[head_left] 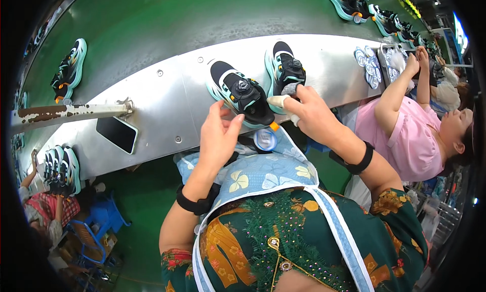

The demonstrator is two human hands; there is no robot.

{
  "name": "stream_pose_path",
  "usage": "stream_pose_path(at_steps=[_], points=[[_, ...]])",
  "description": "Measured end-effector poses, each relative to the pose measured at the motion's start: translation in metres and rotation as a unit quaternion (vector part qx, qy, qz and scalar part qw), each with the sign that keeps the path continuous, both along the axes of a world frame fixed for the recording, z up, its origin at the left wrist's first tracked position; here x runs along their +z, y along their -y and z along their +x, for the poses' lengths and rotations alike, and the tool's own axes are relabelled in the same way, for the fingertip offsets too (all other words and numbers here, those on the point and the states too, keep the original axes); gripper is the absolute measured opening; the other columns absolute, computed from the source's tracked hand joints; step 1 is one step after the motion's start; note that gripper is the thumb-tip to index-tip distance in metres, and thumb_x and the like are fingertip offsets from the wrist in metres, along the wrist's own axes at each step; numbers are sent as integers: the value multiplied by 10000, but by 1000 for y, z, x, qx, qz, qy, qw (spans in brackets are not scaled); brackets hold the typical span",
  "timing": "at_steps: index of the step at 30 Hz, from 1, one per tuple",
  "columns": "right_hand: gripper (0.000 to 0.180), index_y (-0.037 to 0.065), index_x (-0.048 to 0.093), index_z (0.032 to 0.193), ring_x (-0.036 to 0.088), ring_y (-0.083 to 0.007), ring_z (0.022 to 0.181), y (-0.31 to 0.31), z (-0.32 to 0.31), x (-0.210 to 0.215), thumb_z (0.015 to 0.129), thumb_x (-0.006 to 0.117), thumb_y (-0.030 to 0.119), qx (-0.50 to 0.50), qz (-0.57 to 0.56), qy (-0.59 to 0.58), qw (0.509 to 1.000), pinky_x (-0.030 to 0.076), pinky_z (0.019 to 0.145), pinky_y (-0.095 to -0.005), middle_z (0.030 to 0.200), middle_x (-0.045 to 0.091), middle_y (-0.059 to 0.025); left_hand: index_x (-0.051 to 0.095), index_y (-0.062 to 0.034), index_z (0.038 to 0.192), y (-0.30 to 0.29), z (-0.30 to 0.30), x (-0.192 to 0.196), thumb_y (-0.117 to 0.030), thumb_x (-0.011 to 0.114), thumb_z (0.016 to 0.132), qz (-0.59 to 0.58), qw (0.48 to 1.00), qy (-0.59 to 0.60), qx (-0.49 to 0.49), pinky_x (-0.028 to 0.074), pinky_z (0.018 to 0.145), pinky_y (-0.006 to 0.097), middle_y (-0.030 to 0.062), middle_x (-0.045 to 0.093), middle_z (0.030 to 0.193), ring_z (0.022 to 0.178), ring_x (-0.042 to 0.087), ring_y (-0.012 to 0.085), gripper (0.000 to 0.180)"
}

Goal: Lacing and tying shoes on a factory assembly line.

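Here, left hand (218, 135) open beside black sneaker (242, 94), right hand (307, 109) pinching a grey cloth (289, 89)

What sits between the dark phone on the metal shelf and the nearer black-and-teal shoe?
In the head view, only bare metal shelf with a few screw heads lies between the phone and the nearer shoe; the left hand hovers just below that stretch.

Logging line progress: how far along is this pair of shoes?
Done: the far shoe stands alone on the metal shelf. In hand: the left hand and right hand are at the near shoe. Left: more shoes wait on the green belt.
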State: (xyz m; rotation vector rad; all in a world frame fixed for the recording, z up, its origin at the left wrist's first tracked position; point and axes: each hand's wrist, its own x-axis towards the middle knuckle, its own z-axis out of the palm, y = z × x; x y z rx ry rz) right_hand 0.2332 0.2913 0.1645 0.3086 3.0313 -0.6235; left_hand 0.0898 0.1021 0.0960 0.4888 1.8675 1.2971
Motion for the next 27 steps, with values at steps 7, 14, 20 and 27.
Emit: stream_pose_path(at_steps=[7, 14, 20, 27], points=[[427, 235, 616, 1117, 548, -342, 816, -1, -10, -28, 719, 696, 102, 79, 53, -8, 995, 441, 783, -462, 813, 519, -128, 375, -5, 1436, -12, 0, -8, -158, 625, 929, 37, 999, -5, -14, 521, 791, 303, 184, 589, 1241, 885, 631, 168, 585], [248, 134, 618, 982, 584, -335, 795, -108, -124, -13, 745, 682, 99, 105, 105, -96, 984, 475, 702, -450, 770, 566, -117, 504, -10, 1333, -11, -21, -48, -41, 604, 868, 4, 935, -353, 6, 481, 907, 379, 156, 579, 1196, 1058, 571, 278, 477], [287, 158, 651, 1082, 631, -327, 878, -192, -186, -59, 803, 713, 190, -39, 154, 38, 987, 490, 805, -433, 826, 634, -129, 643, -11, 1143, -17, -23, -60, 58, 591, 787, 55, 906, -420, 2, 454, 914, 402, 140, 575, 1159, 1056, 535, 329, 366], [403, 93, 685, 1129, 668, -219, 962, -291, -132, 67, 777, 771, 269, -207, 91, 172, 959, 515, 854, -340, 1072, 705, -115, 640, -1, 1151, -13, -23, -58, 69, 572, 778, 9, 901, -433, 10, 452, 914, 404, 143, 576, 1153, 1052, 536, 332, 386]])
